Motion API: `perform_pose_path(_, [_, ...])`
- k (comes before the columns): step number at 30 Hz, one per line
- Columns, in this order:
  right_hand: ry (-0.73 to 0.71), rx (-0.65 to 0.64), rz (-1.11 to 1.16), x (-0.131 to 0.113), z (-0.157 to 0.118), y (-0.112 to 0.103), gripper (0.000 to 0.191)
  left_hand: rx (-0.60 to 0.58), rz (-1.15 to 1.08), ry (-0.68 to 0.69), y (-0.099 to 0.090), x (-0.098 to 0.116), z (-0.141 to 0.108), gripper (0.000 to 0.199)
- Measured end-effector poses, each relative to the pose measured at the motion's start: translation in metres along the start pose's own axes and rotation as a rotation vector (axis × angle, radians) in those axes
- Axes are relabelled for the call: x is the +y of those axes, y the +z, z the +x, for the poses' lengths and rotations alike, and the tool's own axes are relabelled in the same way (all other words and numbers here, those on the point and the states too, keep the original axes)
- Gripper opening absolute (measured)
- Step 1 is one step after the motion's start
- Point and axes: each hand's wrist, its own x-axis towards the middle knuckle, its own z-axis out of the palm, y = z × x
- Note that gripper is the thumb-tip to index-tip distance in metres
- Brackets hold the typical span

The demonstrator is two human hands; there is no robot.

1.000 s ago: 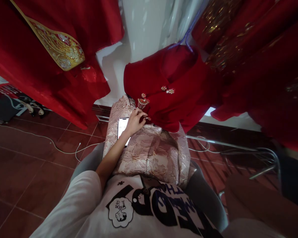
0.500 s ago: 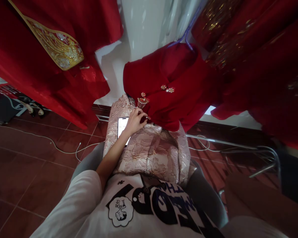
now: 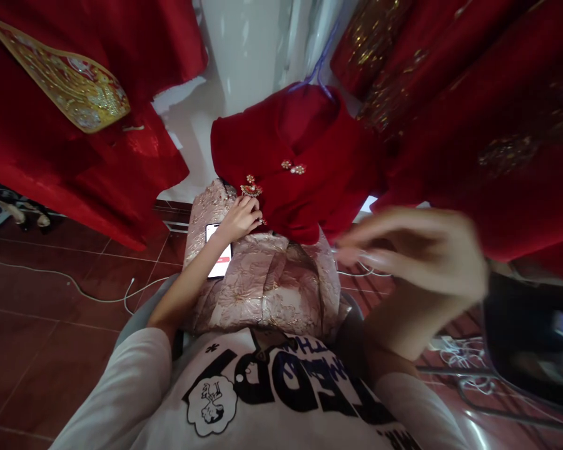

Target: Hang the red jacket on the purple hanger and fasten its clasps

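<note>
A red garment (image 3: 263, 144) on a purple hanger (image 3: 319, 72) lies partly over a shiny pink brocade cloth (image 3: 281, 287) on my lap. My left hand (image 3: 243, 219) is at the garment's lower left edge, fingers curled together just below a beaded ornament (image 3: 251, 189); what they hold is too small to tell. Raised at the right, my right hand (image 3: 422, 250) is blurred, with thumb and forefinger brought together; anything between them cannot be made out. Beside my left wrist a lit phone (image 3: 219, 253) rests on the brocade.
Red garments hang at the left (image 3: 159, 37) and right (image 3: 520, 206). A white cable (image 3: 70, 281) crosses the tiled floor (image 3: 19, 337). At the lower right are a dark seat (image 3: 525, 337) and a metal frame (image 3: 520, 412).
My right hand has risen into view at the right. My left hand remains by the garment's edge, and the whole view has shifted. A red mark now shows on the phone's screen.
</note>
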Motion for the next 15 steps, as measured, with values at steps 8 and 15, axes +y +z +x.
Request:
perform_pose_path(8, [0.248,-0.536,0.231,0.092,0.069,0.076,0.052,-0.105,0.060,0.207,-0.015,-0.010,0.015,0.008])
perform_pose_path(15, [0.258,-0.566,0.331,0.102,0.070,0.082,0.048,-0.086,0.038,0.237,-0.008,-0.020,0.023,0.011])
